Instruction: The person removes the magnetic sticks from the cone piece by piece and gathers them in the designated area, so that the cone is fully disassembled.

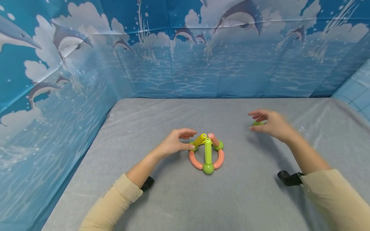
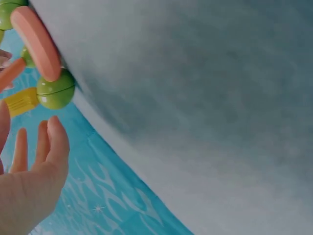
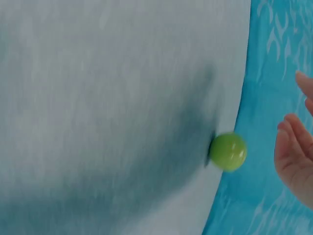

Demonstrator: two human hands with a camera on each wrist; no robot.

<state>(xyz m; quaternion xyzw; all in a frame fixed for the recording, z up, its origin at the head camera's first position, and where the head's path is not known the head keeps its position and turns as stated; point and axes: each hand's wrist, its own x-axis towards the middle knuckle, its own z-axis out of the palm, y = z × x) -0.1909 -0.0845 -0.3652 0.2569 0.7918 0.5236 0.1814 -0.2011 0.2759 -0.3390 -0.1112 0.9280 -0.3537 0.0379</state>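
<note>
A magnetic-style building frame (image 1: pixel 221 159) sits on the grey cloth. Its ring joins curved salmon rods and a yellow one through green balls, and three straight rods, yellow, lime and salmon, rise from the balls and lean together. My left hand (image 1: pixel 171 142) is at its left side, thumb and fingers spread about the left ball and yellow rod; in the left wrist view the fingers look apart from the green ball (image 2: pixel 56 89). To the right, my right hand (image 1: pixel 273 125) hovers with parted fingers over a loose green ball (image 1: pixel 258 123). The right wrist view shows a gap between hand and ball (image 3: pixel 228 152).
Grey cloth (image 1: pixel 173 199) covers the table, lightly wrinkled at the right. A blue dolphin-print curtain (image 1: pixel 185 70) borders the back and left edges. Black wrist mounts (image 1: pixel 289 178) hang below both forearms.
</note>
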